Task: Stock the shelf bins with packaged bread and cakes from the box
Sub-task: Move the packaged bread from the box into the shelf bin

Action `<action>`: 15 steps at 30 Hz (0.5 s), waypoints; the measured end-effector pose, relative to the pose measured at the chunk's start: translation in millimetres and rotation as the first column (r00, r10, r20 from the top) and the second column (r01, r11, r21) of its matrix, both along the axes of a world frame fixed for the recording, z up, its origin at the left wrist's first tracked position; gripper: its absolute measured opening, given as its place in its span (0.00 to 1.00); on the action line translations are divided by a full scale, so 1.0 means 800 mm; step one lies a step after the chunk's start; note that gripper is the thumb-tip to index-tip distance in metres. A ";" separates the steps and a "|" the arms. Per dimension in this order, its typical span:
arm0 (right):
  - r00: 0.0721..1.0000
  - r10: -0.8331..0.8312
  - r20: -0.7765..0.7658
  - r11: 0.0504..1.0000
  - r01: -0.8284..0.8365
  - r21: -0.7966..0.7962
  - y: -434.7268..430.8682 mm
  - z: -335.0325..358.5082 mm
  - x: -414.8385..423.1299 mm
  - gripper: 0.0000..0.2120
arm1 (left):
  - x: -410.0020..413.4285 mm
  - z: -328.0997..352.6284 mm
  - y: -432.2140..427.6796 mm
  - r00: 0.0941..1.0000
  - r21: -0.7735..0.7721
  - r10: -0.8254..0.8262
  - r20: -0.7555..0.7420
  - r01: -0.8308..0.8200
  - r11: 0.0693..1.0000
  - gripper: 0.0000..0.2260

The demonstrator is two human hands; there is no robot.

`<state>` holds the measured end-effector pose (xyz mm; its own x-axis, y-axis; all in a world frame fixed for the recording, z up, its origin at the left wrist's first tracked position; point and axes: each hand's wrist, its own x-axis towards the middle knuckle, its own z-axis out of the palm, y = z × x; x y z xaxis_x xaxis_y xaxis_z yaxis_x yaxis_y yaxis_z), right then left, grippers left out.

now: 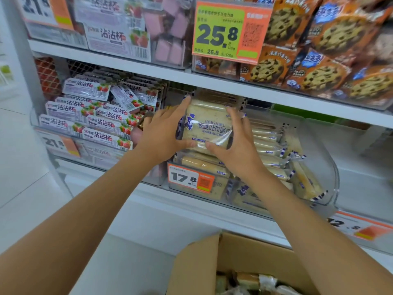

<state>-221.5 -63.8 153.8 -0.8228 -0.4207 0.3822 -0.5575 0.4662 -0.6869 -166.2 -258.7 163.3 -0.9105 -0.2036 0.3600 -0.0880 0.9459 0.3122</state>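
Note:
A clear-wrapped toast bread pack [207, 124] with blue print sits upright at the front of a clear shelf bin [331, 177] on the middle shelf. My left hand [163, 133] holds its left side, thumb under the lower edge and fingers reaching up along the pack. My right hand [236, 143] holds its right side, thumb at the bottom. Several more bread packs [274, 150] stand in rows behind and below it in the bin. The open cardboard box [212, 262] is at the bottom, with wrapped bread pieces [248, 279] inside.
A bin of strawberry snack packs [91, 116] sits to the left. Cookie bags [319, 50] and a 25.8 price tag [229, 30] fill the upper shelf. A 17.8 tag [191, 179] hangs on the bread bin's front. A clear bin [365, 141] stands at right.

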 end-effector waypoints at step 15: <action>0.991 -0.071 -0.112 0.996 0.076 0.043 0.049 0.003 0.036 0.34 | 0.055 -0.003 0.039 0.976 0.003 0.035 -0.214 -0.035 0.999 0.23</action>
